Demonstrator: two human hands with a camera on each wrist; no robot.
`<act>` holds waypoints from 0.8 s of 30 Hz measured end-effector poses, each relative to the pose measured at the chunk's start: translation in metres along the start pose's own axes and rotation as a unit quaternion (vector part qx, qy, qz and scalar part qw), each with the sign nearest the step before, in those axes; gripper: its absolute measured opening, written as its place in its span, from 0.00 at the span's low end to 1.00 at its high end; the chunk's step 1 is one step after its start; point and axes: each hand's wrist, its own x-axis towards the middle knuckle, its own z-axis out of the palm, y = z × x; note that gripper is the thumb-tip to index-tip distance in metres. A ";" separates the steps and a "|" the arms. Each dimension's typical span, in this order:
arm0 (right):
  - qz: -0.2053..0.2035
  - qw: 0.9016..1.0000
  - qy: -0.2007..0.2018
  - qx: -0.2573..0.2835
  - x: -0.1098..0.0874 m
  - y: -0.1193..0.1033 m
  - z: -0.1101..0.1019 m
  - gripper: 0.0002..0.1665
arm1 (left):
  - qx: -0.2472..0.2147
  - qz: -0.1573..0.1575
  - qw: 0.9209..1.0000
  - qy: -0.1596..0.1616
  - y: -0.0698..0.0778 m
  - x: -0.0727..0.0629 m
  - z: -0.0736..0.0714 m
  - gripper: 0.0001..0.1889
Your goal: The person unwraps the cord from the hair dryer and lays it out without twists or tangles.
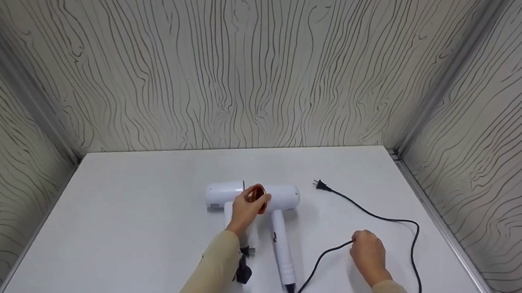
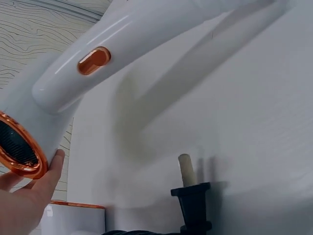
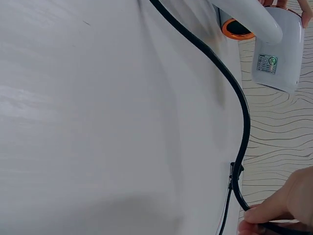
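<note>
My left hand (image 1: pixel 244 208) grips one end of a white hair dryer (image 1: pixel 286 196) by its orange rim. In the left wrist view, the fingers curve around that rim (image 2: pixel 38 171), below the handle (image 2: pixel 142 29) with its orange switch (image 2: pixel 94 60). The handle slants toward me and a black cord (image 1: pixel 318 264) leaves its tip. Farther along this cord, my right hand (image 1: pixel 367 253) pinches it between thumb and fingers, as the right wrist view also shows. Beyond, the cord loops right and back to a two-pin plug (image 1: pixel 322 185).
A second white hair dryer (image 1: pixel 222 193) lies left of the first, its handle partly hidden by my left arm. Its black plug (image 1: pixel 247 251) and bundled cord (image 1: pixel 243 274) lie beside my left sleeve. Wood-patterned panels (image 1: pixel 229 70) border the white table (image 1: pixel 135 229) on three sides.
</note>
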 end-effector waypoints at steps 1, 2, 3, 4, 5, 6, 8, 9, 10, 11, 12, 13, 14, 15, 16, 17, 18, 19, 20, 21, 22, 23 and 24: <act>-0.001 1.000 0.003 0.000 0.000 0.000 0.000 0.05 | 0.002 -0.001 1.000 0.001 -0.001 0.001 0.002 0.37; -0.002 1.000 0.005 0.001 -0.001 0.000 0.001 0.05 | 0.005 -0.004 1.000 0.003 -0.001 0.001 0.003 0.37; -0.003 1.000 0.005 0.001 -0.001 0.000 0.002 0.05 | 0.006 -0.009 1.000 0.003 -0.002 0.002 0.005 0.38; -0.003 1.000 0.006 0.003 -0.001 0.001 0.003 0.05 | 0.009 -0.012 1.000 0.004 -0.003 0.002 0.006 0.38; -0.003 1.000 0.005 0.003 -0.002 0.001 0.003 0.05 | 0.014 -0.015 1.000 0.006 -0.004 0.002 0.008 0.38; -0.001 1.000 0.005 0.004 -0.003 0.001 0.004 0.05 | 0.017 -0.017 1.000 0.006 -0.006 0.002 0.010 0.38; 0.004 1.000 0.002 0.007 -0.004 0.002 0.005 0.06 | 0.021 -0.018 1.000 0.002 -0.008 0.002 0.013 0.39; 0.007 1.000 -0.002 0.007 -0.004 0.002 0.005 0.06 | 0.023 -0.016 1.000 -0.001 -0.010 0.002 0.015 0.39; 0.011 1.000 -0.005 0.007 -0.005 0.003 0.005 0.06 | 0.024 -0.015 1.000 -0.003 -0.012 0.002 0.016 0.40; 0.014 1.000 -0.009 0.007 -0.005 0.003 0.005 0.06 | 0.024 -0.014 1.000 -0.006 -0.013 0.002 0.017 0.40; 0.017 1.000 -0.012 0.007 -0.005 0.003 0.005 0.06 | 0.022 -0.014 1.000 -0.008 -0.014 0.001 0.018 0.40; 0.019 1.000 -0.014 0.008 -0.005 0.003 0.005 0.06 | 0.021 -0.013 1.000 -0.009 -0.015 0.001 0.019 0.40; 0.021 1.000 -0.015 0.008 -0.005 0.003 0.004 0.06 | 0.021 -0.013 1.000 -0.011 -0.016 0.001 0.019 0.40; 0.022 1.000 -0.015 0.007 -0.005 0.003 0.004 0.06 | 0.021 -0.014 1.000 -0.012 -0.017 0.001 0.020 0.40; 0.021 1.000 -0.010 0.008 -0.006 0.003 0.004 0.06 | 0.022 -0.015 1.000 -0.013 -0.018 0.001 0.020 0.40; 0.017 1.000 -0.006 0.008 -0.006 0.003 0.004 0.06 | 0.024 -0.017 0.999 -0.013 -0.019 0.001 0.020 0.40; 0.013 1.000 -0.001 0.009 -0.007 0.003 0.004 0.06 | 0.026 -0.018 0.999 -0.014 -0.019 0.001 0.020 0.40; 0.008 1.000 0.004 0.009 -0.007 0.003 0.004 0.06 | 0.029 -0.017 0.999 -0.014 -0.020 0.001 0.020 0.41; 0.003 1.000 0.008 0.008 -0.007 0.002 0.004 0.06 | 0.034 -0.015 0.999 -0.015 -0.021 0.001 0.020 0.41; -0.001 1.000 0.014 0.008 -0.007 0.002 0.004 0.06 | 0.038 -0.013 0.999 -0.015 -0.021 0.001 0.020 0.41; -0.003 1.000 0.017 0.008 -0.007 0.002 0.004 0.06 | 0.043 -0.011 0.999 -0.016 -0.021 0.001 0.020 0.41; -0.004 1.000 0.017 0.008 -0.007 0.002 0.004 0.06 | 0.046 -0.009 0.999 -0.017 -0.021 0.001 0.021 0.42; -0.002 1.000 0.018 0.008 -0.007 0.002 0.004 0.06 | 0.049 -0.006 0.999 -0.018 -0.021 0.001 0.021 0.42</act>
